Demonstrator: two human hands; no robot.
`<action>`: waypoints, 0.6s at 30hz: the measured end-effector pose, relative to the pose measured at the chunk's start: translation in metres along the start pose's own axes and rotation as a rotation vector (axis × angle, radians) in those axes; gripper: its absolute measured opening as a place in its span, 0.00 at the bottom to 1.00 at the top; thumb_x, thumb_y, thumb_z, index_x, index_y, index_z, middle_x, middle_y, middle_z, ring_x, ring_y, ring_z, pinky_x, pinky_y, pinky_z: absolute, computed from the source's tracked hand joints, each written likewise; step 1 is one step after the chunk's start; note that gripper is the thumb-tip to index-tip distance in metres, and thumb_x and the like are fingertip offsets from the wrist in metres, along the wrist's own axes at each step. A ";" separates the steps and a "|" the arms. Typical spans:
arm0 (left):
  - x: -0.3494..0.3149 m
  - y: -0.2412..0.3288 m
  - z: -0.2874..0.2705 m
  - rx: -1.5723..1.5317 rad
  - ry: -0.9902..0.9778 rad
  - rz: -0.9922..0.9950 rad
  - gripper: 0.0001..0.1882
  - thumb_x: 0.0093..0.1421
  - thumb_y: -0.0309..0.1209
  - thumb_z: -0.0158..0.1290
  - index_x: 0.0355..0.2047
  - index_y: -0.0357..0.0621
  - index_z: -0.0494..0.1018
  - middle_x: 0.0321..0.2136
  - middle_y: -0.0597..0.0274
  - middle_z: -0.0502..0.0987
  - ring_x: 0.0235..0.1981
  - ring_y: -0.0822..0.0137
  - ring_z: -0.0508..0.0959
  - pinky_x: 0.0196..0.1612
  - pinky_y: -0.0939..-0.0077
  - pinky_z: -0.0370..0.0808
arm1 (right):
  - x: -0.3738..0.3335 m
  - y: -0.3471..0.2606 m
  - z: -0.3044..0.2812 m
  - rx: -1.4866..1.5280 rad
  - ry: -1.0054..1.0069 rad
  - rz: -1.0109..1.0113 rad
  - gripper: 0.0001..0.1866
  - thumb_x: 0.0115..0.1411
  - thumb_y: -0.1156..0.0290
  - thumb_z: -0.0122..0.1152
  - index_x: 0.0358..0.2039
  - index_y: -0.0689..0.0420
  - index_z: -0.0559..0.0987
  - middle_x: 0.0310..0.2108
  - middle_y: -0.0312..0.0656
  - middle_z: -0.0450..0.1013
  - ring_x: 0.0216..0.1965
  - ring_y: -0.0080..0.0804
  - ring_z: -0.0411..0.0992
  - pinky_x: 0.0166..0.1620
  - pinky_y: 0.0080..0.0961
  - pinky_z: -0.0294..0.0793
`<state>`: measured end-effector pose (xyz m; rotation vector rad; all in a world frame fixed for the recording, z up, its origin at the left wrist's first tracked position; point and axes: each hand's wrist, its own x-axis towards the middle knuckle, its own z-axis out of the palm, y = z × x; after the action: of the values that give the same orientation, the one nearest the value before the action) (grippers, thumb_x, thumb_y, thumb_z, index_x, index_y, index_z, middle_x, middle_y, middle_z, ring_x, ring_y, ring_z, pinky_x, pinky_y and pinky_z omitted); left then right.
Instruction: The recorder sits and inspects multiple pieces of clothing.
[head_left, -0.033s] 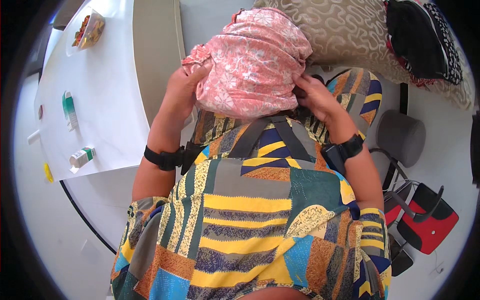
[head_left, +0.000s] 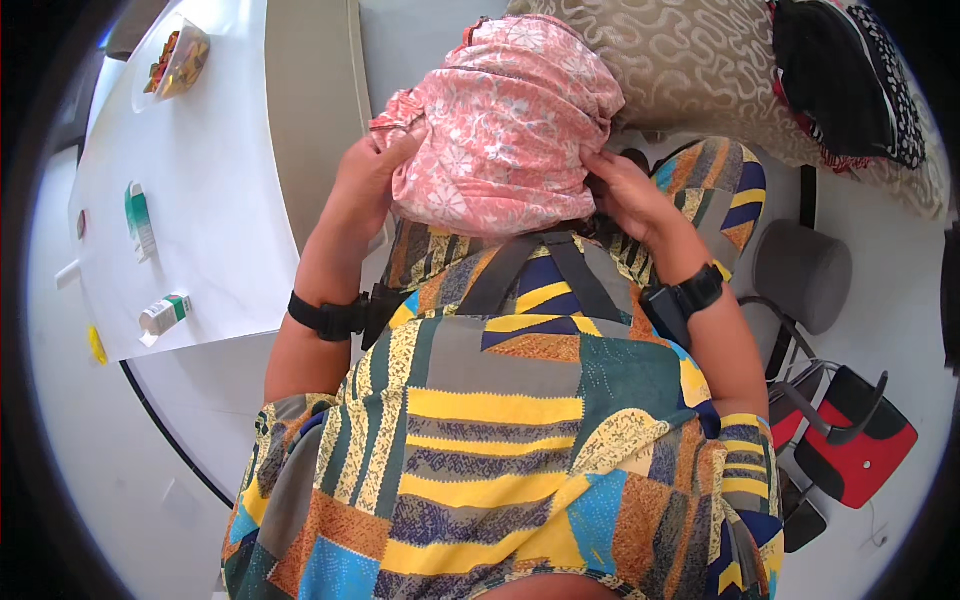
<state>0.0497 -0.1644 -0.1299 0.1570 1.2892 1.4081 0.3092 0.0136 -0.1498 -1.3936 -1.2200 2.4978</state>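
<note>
A bunched pink cloth [head_left: 505, 130] with a white flower pattern rests over my lap, gathered into a rounded bundle. Darker reddish edging shows at its top and at its left corner. My left hand [head_left: 372, 172] grips the left side, thumb on top and the other fingers mostly hidden. At the lower right edge, my right hand [head_left: 632, 192] pinches the cloth between thumb and fingers. Whatever lies inside or beneath the folds is hidden.
To the left stands a white table [head_left: 215, 220] with a clear tub [head_left: 180, 65] of small wrapped pieces and two green-and-white cartons, one upper [head_left: 140, 222], one lower [head_left: 165, 316]. A patterned beige cushioned seat [head_left: 690, 70] bears dark clothes [head_left: 835, 85]. Red-and-black chair [head_left: 855, 435] at right.
My right hand has shifted slightly, its fingertips now closer in on the cloth's right edge. The left hand and the bundle stay almost where they were.
</note>
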 end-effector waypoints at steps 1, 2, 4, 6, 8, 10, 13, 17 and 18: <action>0.000 -0.004 0.000 0.002 0.000 0.000 0.23 0.58 0.32 0.56 0.52 0.34 0.66 0.44 0.57 0.75 0.43 0.66 0.77 0.48 0.72 0.73 | 0.004 0.003 0.006 0.092 -0.093 0.043 0.30 0.63 0.57 0.55 0.58 0.63 0.63 0.54 0.45 0.67 0.53 0.36 0.67 0.55 0.34 0.67; 0.000 -0.007 0.001 0.067 0.023 -0.012 0.25 0.59 0.35 0.56 0.52 0.34 0.65 0.45 0.57 0.75 0.44 0.67 0.77 0.48 0.73 0.73 | 0.005 0.003 0.009 0.130 -0.092 0.052 0.30 0.64 0.57 0.54 0.59 0.62 0.62 0.56 0.45 0.66 0.55 0.36 0.66 0.56 0.35 0.65; -0.001 -0.009 0.001 0.132 0.046 -0.021 0.26 0.59 0.37 0.56 0.53 0.35 0.65 0.45 0.58 0.75 0.45 0.67 0.77 0.49 0.73 0.72 | 0.004 0.002 0.015 0.165 -0.098 0.070 0.29 0.65 0.57 0.52 0.59 0.63 0.62 0.56 0.44 0.66 0.55 0.35 0.65 0.58 0.34 0.64; -0.003 -0.008 0.001 0.036 -0.013 -0.180 0.28 0.60 0.40 0.56 0.54 0.36 0.64 0.47 0.58 0.75 0.46 0.69 0.76 0.49 0.73 0.72 | 0.003 0.001 0.016 0.200 -0.106 0.088 0.28 0.66 0.58 0.50 0.59 0.63 0.63 0.57 0.43 0.65 0.56 0.35 0.65 0.59 0.33 0.63; -0.006 -0.006 0.003 0.029 -0.022 -0.223 0.29 0.60 0.41 0.56 0.54 0.36 0.64 0.47 0.58 0.74 0.46 0.69 0.76 0.50 0.73 0.72 | -0.001 0.001 0.014 0.221 -0.120 0.058 0.28 0.65 0.58 0.52 0.58 0.64 0.63 0.57 0.43 0.65 0.57 0.34 0.64 0.59 0.34 0.63; -0.010 -0.002 0.005 0.024 -0.029 -0.265 0.29 0.60 0.42 0.56 0.55 0.36 0.64 0.47 0.58 0.74 0.46 0.69 0.76 0.50 0.73 0.72 | -0.007 -0.002 0.015 0.197 -0.135 0.012 0.28 0.64 0.59 0.55 0.58 0.65 0.64 0.56 0.43 0.66 0.56 0.34 0.65 0.58 0.33 0.64; -0.012 0.001 0.008 0.105 -0.031 -0.189 0.28 0.59 0.40 0.56 0.54 0.36 0.65 0.46 0.58 0.75 0.46 0.69 0.76 0.50 0.73 0.72 | -0.012 -0.004 0.010 0.170 -0.196 -0.014 0.29 0.61 0.62 0.60 0.57 0.64 0.64 0.54 0.44 0.68 0.54 0.32 0.68 0.56 0.31 0.66; -0.017 0.009 0.010 0.121 -0.037 -0.073 0.25 0.57 0.34 0.57 0.51 0.34 0.66 0.44 0.58 0.76 0.44 0.69 0.77 0.49 0.73 0.72 | -0.029 -0.014 0.010 0.109 -0.260 0.052 0.28 0.58 0.67 0.63 0.55 0.65 0.66 0.51 0.44 0.70 0.50 0.30 0.71 0.53 0.27 0.70; -0.019 0.013 0.013 0.157 -0.019 -0.040 0.24 0.57 0.32 0.57 0.51 0.34 0.66 0.44 0.58 0.76 0.43 0.69 0.77 0.49 0.74 0.73 | -0.032 -0.013 0.008 0.110 -0.260 0.049 0.28 0.58 0.67 0.63 0.55 0.65 0.66 0.51 0.44 0.70 0.50 0.30 0.71 0.53 0.27 0.70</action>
<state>0.0565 -0.1677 -0.1048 0.2489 1.3798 1.2683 0.3180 0.0052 -0.1162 -1.1157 -1.0746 2.8020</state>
